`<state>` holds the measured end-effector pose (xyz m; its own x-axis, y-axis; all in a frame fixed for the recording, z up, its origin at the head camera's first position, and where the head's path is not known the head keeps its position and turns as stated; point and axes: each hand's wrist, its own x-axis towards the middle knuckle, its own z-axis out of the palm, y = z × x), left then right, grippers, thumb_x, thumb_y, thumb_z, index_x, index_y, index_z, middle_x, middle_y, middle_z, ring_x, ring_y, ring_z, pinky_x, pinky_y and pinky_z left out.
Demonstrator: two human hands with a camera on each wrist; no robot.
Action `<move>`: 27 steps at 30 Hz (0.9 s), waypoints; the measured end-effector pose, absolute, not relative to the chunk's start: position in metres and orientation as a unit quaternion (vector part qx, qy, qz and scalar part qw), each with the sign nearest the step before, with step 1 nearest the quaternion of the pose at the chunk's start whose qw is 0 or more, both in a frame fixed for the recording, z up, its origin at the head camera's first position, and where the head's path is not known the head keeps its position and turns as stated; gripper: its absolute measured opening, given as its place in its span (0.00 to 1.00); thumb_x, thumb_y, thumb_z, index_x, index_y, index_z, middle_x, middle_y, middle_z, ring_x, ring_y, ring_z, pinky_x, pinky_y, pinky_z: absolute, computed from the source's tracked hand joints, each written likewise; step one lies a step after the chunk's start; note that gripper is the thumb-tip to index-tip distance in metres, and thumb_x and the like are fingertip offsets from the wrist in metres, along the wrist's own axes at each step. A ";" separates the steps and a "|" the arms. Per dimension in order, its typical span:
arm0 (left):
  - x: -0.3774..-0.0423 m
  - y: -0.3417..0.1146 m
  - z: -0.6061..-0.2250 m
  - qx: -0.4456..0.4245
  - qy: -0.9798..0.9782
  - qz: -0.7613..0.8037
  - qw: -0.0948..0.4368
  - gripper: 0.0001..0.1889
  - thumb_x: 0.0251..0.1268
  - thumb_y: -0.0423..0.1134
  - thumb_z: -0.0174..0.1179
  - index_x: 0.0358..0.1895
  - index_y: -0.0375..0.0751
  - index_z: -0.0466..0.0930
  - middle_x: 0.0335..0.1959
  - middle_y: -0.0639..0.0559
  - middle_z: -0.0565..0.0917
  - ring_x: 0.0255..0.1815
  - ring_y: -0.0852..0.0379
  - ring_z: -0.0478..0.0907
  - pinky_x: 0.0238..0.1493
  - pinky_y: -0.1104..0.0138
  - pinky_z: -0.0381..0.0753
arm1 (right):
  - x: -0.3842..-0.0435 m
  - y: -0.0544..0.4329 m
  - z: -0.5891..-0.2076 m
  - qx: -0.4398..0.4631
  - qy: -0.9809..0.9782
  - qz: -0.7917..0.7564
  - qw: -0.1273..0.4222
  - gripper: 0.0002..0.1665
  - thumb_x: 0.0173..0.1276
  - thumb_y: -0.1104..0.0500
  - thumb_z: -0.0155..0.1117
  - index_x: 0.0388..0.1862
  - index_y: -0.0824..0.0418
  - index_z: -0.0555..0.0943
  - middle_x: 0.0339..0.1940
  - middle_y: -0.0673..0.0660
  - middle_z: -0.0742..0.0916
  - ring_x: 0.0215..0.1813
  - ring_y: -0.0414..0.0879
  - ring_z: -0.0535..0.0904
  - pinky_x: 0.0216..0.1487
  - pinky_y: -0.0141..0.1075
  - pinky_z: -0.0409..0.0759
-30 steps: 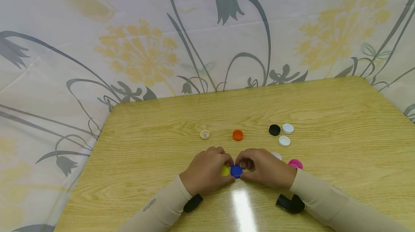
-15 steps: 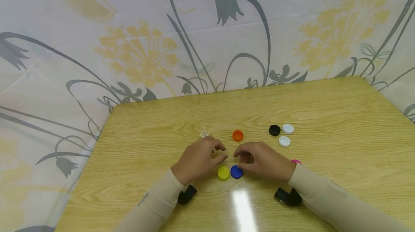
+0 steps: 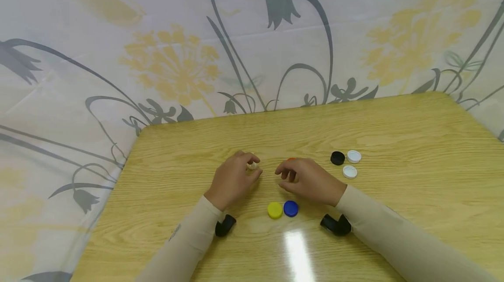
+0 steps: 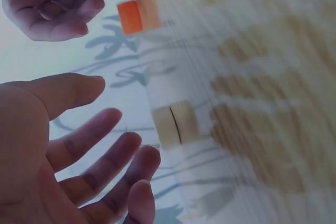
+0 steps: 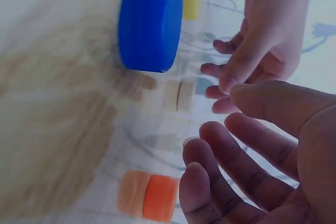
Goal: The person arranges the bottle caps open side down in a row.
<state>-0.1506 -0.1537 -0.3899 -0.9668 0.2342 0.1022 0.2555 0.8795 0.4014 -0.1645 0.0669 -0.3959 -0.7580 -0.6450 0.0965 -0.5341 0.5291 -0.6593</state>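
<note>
Hovering L hand (image 3: 234,178), blurry sleeve txt (image 3: 174,232)

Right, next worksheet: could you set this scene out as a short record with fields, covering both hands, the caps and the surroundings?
Left hand: holds nothing, near the pale cap
Right hand: holds nothing, partly hides the orange cap in the head view
Nearest wearer: yellow cap, blue cap, side by side
Far-right group: black cap, two white caps
Surface: wood-grain table
Backdrop: flower-patterned covering
</note>
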 end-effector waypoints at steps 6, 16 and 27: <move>-0.158 -0.162 -0.390 -0.092 -0.974 -0.206 0.012 0.16 0.67 0.47 0.66 0.55 0.47 0.83 0.51 0.46 0.83 0.38 0.51 0.83 0.34 0.60 0.82 | -0.171 0.056 -0.393 -0.331 0.870 -0.359 0.071 0.12 0.68 0.61 0.68 0.49 0.64 0.84 0.35 0.49 0.87 0.35 0.37 0.81 0.37 0.30 0.79; -0.167 -0.165 -0.396 -0.070 -0.978 -0.193 -0.037 0.25 0.68 0.49 0.65 0.65 0.44 0.77 0.54 0.42 0.80 0.44 0.48 0.83 0.41 0.55 0.83 | -0.187 0.038 -0.390 -0.319 0.878 -0.347 0.081 0.13 0.68 0.61 0.68 0.49 0.65 0.85 0.35 0.52 0.88 0.34 0.39 0.82 0.37 0.33 0.81; -0.167 -0.168 -0.396 -0.083 -0.976 -0.200 -0.028 0.21 0.67 0.46 0.66 0.59 0.42 0.82 0.50 0.45 0.85 0.48 0.49 0.84 0.45 0.54 0.84 | -0.211 0.019 -0.388 -0.333 0.893 -0.280 0.115 0.15 0.68 0.60 0.68 0.51 0.65 0.85 0.37 0.54 0.90 0.39 0.43 0.85 0.46 0.40 0.84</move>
<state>-0.1675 -0.1682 -0.3963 -0.9846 0.1737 -0.0217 0.1511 0.9060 0.3954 -0.2111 0.0192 -0.3882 -0.7518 -0.6591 -0.0184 -0.5307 0.6214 -0.5764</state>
